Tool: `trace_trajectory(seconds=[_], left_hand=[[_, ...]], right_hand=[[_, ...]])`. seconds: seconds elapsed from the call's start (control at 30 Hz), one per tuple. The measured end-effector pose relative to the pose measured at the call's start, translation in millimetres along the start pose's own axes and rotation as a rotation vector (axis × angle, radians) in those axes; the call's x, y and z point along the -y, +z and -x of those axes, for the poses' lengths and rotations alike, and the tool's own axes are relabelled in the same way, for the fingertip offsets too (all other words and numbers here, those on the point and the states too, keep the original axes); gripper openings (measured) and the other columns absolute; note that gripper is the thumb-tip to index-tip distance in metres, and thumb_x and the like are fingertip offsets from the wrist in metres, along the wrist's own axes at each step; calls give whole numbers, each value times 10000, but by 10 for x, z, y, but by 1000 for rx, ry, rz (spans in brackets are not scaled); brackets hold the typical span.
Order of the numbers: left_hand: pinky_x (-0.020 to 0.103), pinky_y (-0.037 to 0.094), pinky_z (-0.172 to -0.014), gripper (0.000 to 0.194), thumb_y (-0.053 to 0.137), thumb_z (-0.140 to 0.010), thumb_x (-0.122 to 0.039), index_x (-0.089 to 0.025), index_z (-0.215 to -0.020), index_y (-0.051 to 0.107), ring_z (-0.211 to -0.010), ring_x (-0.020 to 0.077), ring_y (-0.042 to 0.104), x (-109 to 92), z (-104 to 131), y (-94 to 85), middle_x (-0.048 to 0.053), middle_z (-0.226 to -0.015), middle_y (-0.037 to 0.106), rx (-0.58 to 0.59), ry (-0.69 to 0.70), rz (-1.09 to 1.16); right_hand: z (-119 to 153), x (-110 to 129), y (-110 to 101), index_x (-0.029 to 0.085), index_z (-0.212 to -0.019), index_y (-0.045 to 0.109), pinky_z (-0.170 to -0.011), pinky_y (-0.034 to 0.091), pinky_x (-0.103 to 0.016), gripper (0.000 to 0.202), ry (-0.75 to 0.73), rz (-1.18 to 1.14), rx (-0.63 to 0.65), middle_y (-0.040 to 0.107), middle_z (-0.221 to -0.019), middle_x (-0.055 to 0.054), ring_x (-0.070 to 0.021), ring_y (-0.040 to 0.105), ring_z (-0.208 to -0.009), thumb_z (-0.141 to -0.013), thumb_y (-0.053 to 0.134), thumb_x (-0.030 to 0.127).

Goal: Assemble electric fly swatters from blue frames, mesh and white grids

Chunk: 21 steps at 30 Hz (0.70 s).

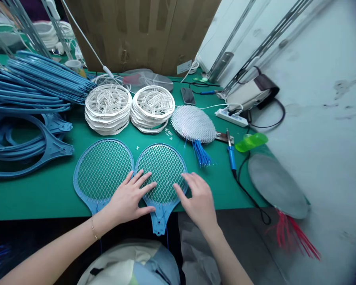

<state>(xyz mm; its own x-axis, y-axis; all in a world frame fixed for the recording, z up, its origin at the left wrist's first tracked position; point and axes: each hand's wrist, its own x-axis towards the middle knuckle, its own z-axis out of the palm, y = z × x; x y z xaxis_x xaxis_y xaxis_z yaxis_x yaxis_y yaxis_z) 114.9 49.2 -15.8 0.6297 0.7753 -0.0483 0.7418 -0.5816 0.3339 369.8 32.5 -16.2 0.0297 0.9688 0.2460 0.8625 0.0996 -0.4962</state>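
Observation:
Two blue racket frames with metal mesh lie side by side at the table's front edge. My left hand [133,194] rests with spread fingers on the right-hand racket frame [163,215], its forearm crossing the lower part of the left-hand racket frame [78,174]. At the right rim of the right-hand frame is my right hand [198,198], thumb and fingers apart, fingertips at the mesh edge. Neither hand grips anything. Up and to the right sits a stack of round metal meshes [192,123] with blue wires [201,153] hanging from it.
Stacked white plastic rings [108,107] stand behind the rackets, and blue frames [26,146] pile up at left. A soldering iron [231,154], a green bottle-like object [251,142], a power strip [231,117] and a phone [188,96] lie at right. A cardboard box [142,35] blocks the back.

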Motion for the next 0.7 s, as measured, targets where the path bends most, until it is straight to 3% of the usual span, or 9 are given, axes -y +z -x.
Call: trace_trajectory(seconds=[0.07,0.13,0.2,0.27,0.33,0.43,0.6,0.7], left_hand=[[621,249,-1186,709,564,-896,-680,-295,-1485,479,-1489,370,298,0,-5,6,86,-1617,348,-5,2,-6],[616,249,-1187,702,576,-890,-675,-301,-1477,488,-1483,369,313,-1,-11,7,88,-1612,359,-15,3,-6],[623,247,-1185,702,589,-880,-675,-301,-1468,498,-1478,374,321,-2,-16,1,94,-1606,371,-21,3,3],[632,243,-1183,702,598,-870,-680,-304,-1457,510,-1473,377,331,-3,-17,-4,93,-1598,386,-26,-2,16],[638,244,-1180,708,600,-864,-689,-314,-1458,507,-1472,376,335,-1,-12,0,85,-1598,388,-32,-6,24],[650,250,-1173,718,587,-868,-701,-317,-1469,495,-1469,379,339,10,5,31,87,-1597,388,-53,-4,21],[646,244,-1179,737,545,-877,-727,-310,-1481,484,-1476,375,325,25,31,83,95,-1601,377,-82,4,13],[664,263,-1162,738,503,-890,-741,-307,-1486,476,-1474,386,325,31,30,72,98,-1606,364,-65,8,14]], right_hand=[[-113,1,33,194,-1020,725,-1126,321,-569,469,-99,58,89,729,-1082,-112,-301,628,-1104,-962,488,594],[-334,-3,50,189,-976,726,-1113,353,-534,397,-122,93,80,736,-1013,-102,-274,652,-1012,-978,497,513],[-660,-15,64,166,-1078,715,-1044,437,-433,314,-174,130,46,721,-1091,-119,-257,640,-1031,-992,475,349],[-1039,-40,100,142,-1264,648,-964,477,-353,377,-257,245,92,664,-1269,-128,-243,614,-1108,-958,429,154],[-1392,-78,155,139,-1394,551,-893,489,-329,515,-351,461,250,591,-1388,-130,-236,608,-1127,-910,405,39],[-1739,-156,217,153,-1325,592,-729,471,-301,446,-486,701,482,645,-1272,-138,-227,645,-997,-932,414,41],[-1838,-359,121,113,-957,712,-610,376,-284,283,-594,786,553,700,-951,-140,-227,632,-865,-947,435,58],[-1790,-512,41,82,-949,729,-583,346,-303,327,-619,826,530,707,-958,-167,-239,617,-840,-939,407,29]])
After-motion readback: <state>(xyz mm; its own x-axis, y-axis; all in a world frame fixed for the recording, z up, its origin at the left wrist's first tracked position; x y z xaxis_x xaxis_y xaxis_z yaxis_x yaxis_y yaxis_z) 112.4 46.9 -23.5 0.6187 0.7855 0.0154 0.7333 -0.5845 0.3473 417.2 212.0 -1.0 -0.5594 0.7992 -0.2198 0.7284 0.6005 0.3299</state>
